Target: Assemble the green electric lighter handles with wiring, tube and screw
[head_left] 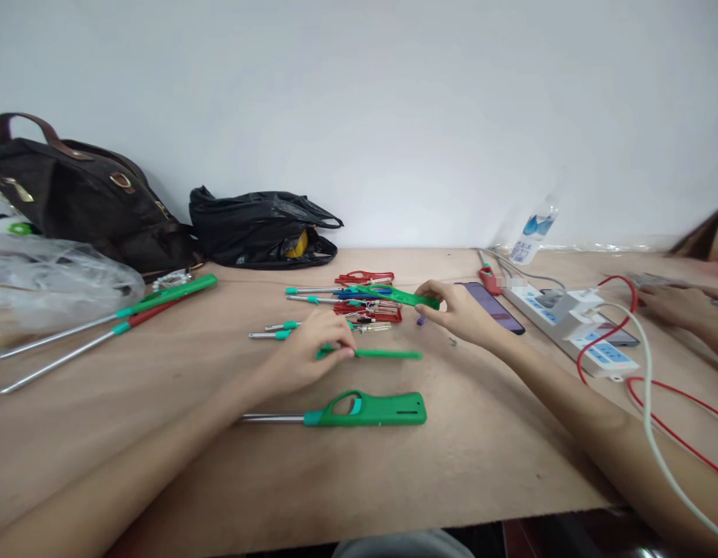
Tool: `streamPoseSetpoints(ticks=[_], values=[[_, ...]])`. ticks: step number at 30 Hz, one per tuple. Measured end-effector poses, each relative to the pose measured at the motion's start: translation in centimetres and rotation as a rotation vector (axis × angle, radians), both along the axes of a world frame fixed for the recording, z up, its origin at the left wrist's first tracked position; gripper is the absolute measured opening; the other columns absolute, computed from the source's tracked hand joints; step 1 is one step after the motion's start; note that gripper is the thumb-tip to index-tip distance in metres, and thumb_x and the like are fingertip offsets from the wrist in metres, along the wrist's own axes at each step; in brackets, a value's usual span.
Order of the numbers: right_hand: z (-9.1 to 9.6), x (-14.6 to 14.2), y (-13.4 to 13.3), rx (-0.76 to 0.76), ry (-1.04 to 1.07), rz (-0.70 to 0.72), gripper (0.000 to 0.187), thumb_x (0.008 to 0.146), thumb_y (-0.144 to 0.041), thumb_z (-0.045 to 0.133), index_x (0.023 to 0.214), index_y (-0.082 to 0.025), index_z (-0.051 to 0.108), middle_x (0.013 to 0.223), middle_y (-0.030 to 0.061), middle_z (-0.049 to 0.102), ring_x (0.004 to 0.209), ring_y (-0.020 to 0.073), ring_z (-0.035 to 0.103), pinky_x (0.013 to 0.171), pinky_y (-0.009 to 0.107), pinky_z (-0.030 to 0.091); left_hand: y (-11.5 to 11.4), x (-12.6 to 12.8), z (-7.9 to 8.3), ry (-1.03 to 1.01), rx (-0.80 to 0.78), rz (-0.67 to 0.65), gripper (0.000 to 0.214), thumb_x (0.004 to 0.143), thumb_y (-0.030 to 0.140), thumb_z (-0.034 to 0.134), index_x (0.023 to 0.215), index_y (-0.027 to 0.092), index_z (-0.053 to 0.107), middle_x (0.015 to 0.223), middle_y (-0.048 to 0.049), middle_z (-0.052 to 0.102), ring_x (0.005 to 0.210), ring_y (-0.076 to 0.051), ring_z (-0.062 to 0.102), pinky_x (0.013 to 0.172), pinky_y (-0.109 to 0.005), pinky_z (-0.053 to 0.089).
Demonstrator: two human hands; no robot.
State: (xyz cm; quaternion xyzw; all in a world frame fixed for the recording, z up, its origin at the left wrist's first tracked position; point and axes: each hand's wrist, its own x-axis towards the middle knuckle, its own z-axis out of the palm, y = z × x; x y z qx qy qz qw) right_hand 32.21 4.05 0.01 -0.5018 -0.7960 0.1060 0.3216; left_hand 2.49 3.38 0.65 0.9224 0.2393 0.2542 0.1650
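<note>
My left hand [315, 349] is closed, its thumb and fingers pinching a thin green lighter shell half [390, 354] seen edge-on just over the table. Farther back, my right hand [451, 310] grips the end of another green handle shell [402, 296], tilted above a pile of parts. That pile holds red shell halves [365, 277] and lighter innards with metal tubes and teal collars [286, 325]. Nearest me lies a long-necked gas lighter [387, 408] with a green handle, its tube pointing left. A small purple piece [420, 319] sits beside my right fingers.
Two long lighters [166, 293] lie at left by a clear plastic bag [56, 283]. A dark bag [85, 201] and a black plastic bag [259, 225] stand behind. At right are a phone [491, 308], power strip [602, 353], cables, bottle [533, 229] and another person's hand [678, 302].
</note>
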Motion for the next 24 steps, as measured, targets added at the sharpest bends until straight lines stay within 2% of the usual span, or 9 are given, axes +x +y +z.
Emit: streamPoseSetpoints(ticks=[3,6,10,13,19,24], values=[[-0.6,-0.8,-0.3,-0.012,-0.049,0.083,0.019,0.086,-0.029,0.057,0.101,-0.018,0.062,0.096,0.0081,0.07,0.083,0.0208,0.063,0.074,0.034,0.049,-1.2,0.3,-0.4,0.171,0.07,-0.165,0.021,0.095,0.025,0.047,0.082,0.019,0.063,0.082,-0.0029,0.063,0.084,-0.018,0.055,0.083,-0.033,0.035],[-1.6,-2.2,-0.7,0.058,-0.153,0.104,0.028,0.088,-0.031,0.059,0.112,-0.017,0.06,0.111,0.0129,0.064,0.101,0.0261,0.059,0.086,0.041,0.048,-1.5,0.4,-1.0,0.243,0.146,-0.234,0.019,0.095,0.022,0.047,0.086,0.019,0.063,0.08,-0.0024,0.062,0.08,-0.017,0.054,0.08,-0.033,0.034],[-2.7,-3.6,-0.9,0.128,-0.28,0.057,0.04,0.086,-0.029,0.063,0.122,-0.015,0.055,0.123,0.0174,0.057,0.113,0.0312,0.051,0.092,0.048,0.044,-1.0,0.2,-1.1,0.282,0.192,-0.213,0.02,0.096,0.021,0.046,0.085,0.018,0.063,0.083,-0.0025,0.062,0.08,-0.017,0.053,0.08,-0.032,0.033],[-3.1,-3.9,-0.8,0.119,-0.315,0.087,0.034,0.087,-0.025,0.061,0.118,-0.014,0.056,0.121,0.0159,0.057,0.113,0.03,0.05,0.092,0.047,0.042,-0.8,0.0,-1.0,0.304,0.172,-0.21,0.024,0.098,0.024,0.045,0.084,0.019,0.064,0.083,-0.0022,0.062,0.079,-0.017,0.052,0.077,-0.03,0.034],[-3.5,-3.9,-0.9,0.112,-0.393,0.146,0.016,0.083,-0.017,0.063,0.099,-0.017,0.064,0.115,0.0128,0.057,0.109,0.0288,0.048,0.09,0.046,0.04,-0.9,0.0,-0.5,0.314,0.122,-0.2,0.025,0.098,0.024,0.045,0.086,0.02,0.066,0.081,-0.0012,0.065,0.078,-0.016,0.053,0.074,-0.029,0.036],[-3.0,-4.0,-1.0,0.131,-0.359,0.143,0.008,0.088,-0.02,0.057,0.091,-0.017,0.064,0.11,0.0127,0.057,0.105,0.0277,0.048,0.086,0.043,0.039,1.1,-1.3,0.3,0.272,0.195,-0.004,0.024,0.095,0.024,0.044,0.084,0.018,0.065,0.085,-0.0051,0.064,0.085,-0.02,0.056,0.075,-0.029,0.04]])
